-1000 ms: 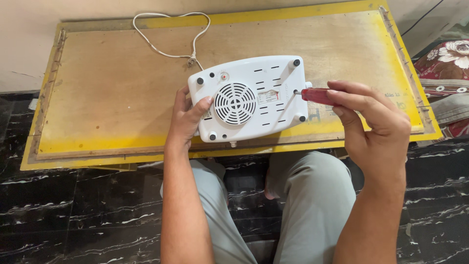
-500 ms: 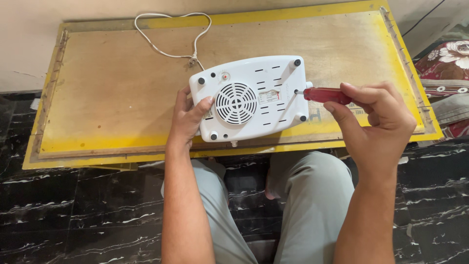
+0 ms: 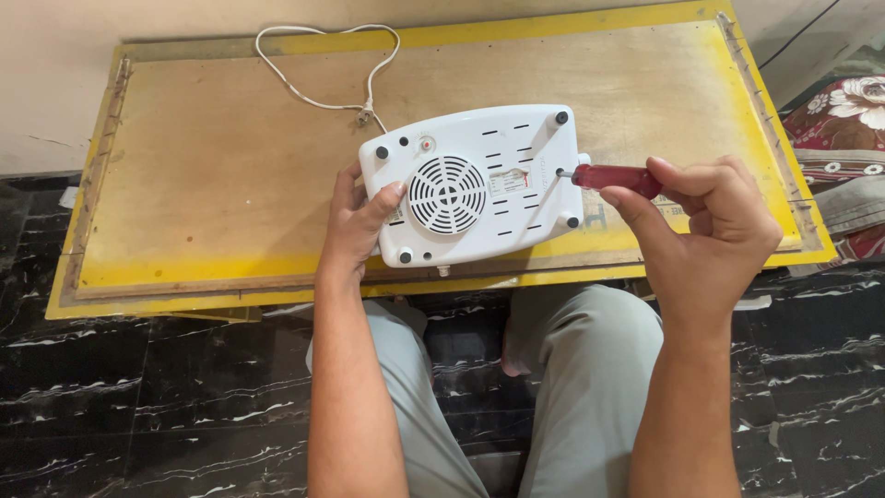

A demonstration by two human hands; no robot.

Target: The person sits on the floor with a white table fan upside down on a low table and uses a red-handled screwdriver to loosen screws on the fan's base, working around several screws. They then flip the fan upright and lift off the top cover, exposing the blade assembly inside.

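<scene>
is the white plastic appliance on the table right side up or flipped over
Flipped over: the white plastic appliance shows its round vent grille and black rubber feet facing up.

My appliance (image 3: 475, 189) is white, with black feet and a round slotted grille. The screwdriver (image 3: 616, 177) I hold has a clear red handle. My bench (image 3: 212, 166) is bare tan wood edged in yellow. The floor (image 3: 138, 406) is black marble veined white, my trousers (image 3: 572, 369) grey-green, the cord (image 3: 313, 92) white.

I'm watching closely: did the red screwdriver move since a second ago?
Yes. The red screwdriver in the right hand slid left, its handle now nearer the right edge of the white appliance, which stayed put.
</scene>
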